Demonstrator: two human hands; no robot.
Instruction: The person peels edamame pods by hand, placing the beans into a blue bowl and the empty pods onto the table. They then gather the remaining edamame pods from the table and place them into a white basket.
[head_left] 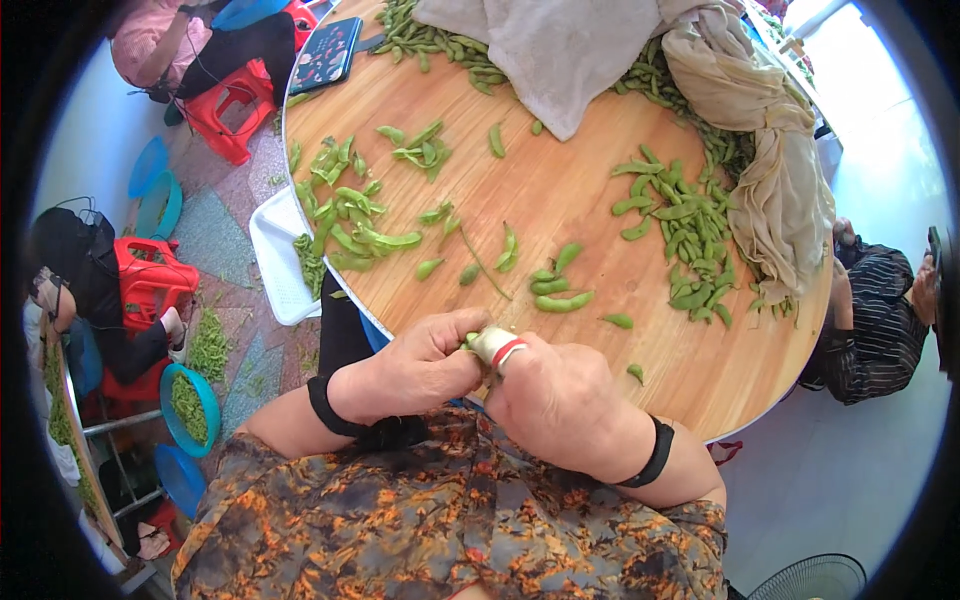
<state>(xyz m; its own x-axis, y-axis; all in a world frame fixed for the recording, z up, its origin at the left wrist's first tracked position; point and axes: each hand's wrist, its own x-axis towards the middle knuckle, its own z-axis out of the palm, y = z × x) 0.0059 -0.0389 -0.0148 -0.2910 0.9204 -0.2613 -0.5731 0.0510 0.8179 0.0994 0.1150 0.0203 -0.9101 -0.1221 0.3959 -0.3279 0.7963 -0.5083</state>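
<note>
Nearest my lens spreads an orange-and-black patterned shirt (450, 520). Just beyond, at the near edge of the round wooden table (560, 190), I have two hands meeting. The left hand (410, 370) pinches a mostly hidden green pod (468, 341) between thumb and finger; the right hand (565, 395) is curled, its white wrapping (488, 346) with a red band close against the pod. I cannot tell what its inner fingers grip.

I judge the step to be splitting or trimming one pod; which, my view won't settle. Next calls for a steady left pinch while the wrapped digit works the pod, then a fresh one from the loose pods (563, 302) just beyond. More lie in the right heap (690, 225) and left heap (355, 240).

I can read no writing: the dark blue case (326, 53) at far left bears pale decorative marks too small for me to make out.
</note>
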